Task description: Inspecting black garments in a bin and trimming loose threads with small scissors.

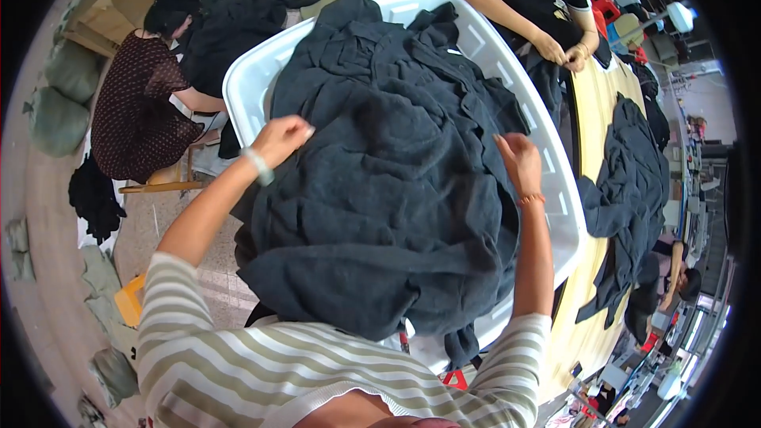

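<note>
Head view: dark garments (pixel 380 190) fill the frame's centre, heaped over a white bin (pixel 491 47). My left hand (pixel 279 139), at centre left, pinches the pile's edge with curled fingers. My right hand (pixel 519 160), right of centre, grips a fold near the bin's right wall. More dark cloth (pixel 634 182) lies on a wooden table (pixel 602 95) at right. One person (pixel 139 103) sits upper left; another (pixel 547 0) works at top.
</note>
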Motion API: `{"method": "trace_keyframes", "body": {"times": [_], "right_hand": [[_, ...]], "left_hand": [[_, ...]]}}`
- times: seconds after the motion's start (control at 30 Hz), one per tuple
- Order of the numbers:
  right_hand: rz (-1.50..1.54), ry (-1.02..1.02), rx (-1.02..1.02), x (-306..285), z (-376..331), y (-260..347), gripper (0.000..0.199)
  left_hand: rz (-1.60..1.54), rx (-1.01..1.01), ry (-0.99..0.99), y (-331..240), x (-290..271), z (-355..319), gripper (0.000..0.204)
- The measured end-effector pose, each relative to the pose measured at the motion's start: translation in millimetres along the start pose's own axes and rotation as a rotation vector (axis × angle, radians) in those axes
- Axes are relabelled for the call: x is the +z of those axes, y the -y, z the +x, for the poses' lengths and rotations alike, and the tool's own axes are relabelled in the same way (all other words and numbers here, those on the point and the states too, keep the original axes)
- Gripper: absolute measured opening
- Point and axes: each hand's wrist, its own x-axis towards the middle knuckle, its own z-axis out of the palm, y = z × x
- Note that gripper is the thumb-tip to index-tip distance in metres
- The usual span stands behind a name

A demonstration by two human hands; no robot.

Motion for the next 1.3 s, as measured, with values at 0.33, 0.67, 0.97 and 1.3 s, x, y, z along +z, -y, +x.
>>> {"method": "trace_keyframes", "body": {"times": [0.33,0.67,0.97,1.3], "right_hand": [[-0.392,0.021,0.048,123,92,0,0.035],[-0.091,-0.292,-0.108,3,87,-46,0.027],[0.547,-0.527,-0.035,-165,40,-80,0.024],[0.581,-0.572,-0.258,-193,26,-108,0.023]], "left_hand": [[0.355,0.060,-0.043,1,81,123,0.040],[0.215,0.367,-0.491,-32,53,115,0.023],[0.051,0.569,-0.062,-99,43,72,0.018],[0.447,0.530,-0.101,-106,221,87,0.077]]}}
